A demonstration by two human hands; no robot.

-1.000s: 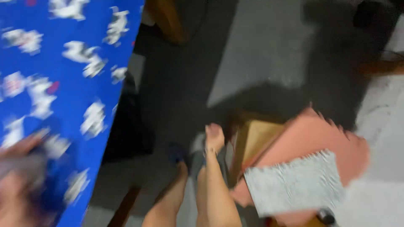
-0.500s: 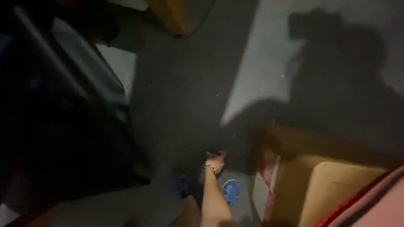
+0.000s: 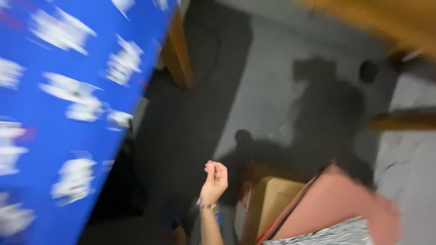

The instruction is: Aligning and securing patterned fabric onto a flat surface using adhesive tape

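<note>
My right hand (image 3: pixel 214 180) is raised over the dark floor at the lower middle, with a bracelet on the wrist. Its fingers are curled into a loose fist and nothing shows inside it. Just to its right stands an open cardboard box (image 3: pixel 272 199). A salmon-pink sheet (image 3: pixel 338 202) leans over the box, with a black-and-white striped piece (image 3: pixel 336 235) below it. My left hand is out of view. The picture is blurred by motion.
A blue cloth with white figures (image 3: pixel 54 113) covers a table along the left side. A wooden table leg (image 3: pixel 176 54) stands behind it. Wooden furniture (image 3: pixel 386 18) fills the top right and a wooden bar (image 3: pixel 402 120) juts in from the right. The floor (image 3: pixel 272 90) is grey.
The view swung from the dark space under the table back up, so the blue cloth shows again at left. My right hand has curled its fingers shut beside the box.
</note>
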